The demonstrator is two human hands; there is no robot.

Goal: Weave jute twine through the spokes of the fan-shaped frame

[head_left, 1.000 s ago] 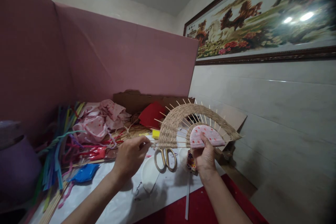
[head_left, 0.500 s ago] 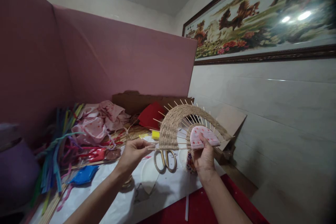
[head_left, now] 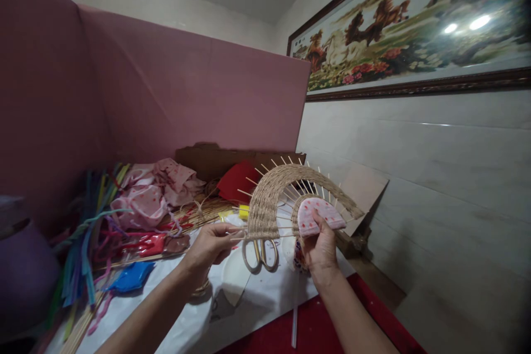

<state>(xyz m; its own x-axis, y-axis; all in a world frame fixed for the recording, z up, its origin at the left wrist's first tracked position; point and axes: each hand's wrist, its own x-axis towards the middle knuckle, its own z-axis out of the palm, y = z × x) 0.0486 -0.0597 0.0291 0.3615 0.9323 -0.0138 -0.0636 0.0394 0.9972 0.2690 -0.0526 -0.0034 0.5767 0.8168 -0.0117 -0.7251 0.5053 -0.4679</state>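
Observation:
Between both hands is a half-round woven fan [head_left: 265, 207] of tan cord on thin wooden sticks, whose tips stick out past the outer arc. Its inner part is covered by a pink half-circle of cloth [head_left: 313, 217] with red spots. My right hand [head_left: 322, 254] grips this cloth-covered centre, thumb on top. My left hand [head_left: 209, 246] pinches the stick ends at the fan's left lower edge. Gold-handled scissors [head_left: 267, 260] lie just below the fan, their blades hidden by it.
Pink cloth [head_left: 145, 199], coloured pipe cleaners [head_left: 85, 249], a blue packet [head_left: 131, 276] and a red piece [head_left: 236, 180] lie to the left and behind. A clear glue stick [head_left: 295, 315] is at the front. A purple container [head_left: 27, 276] stands far left.
The fan has shifted slightly left in view along with both hands. My left fingers have moved a little at the stick ends; both grips hold.

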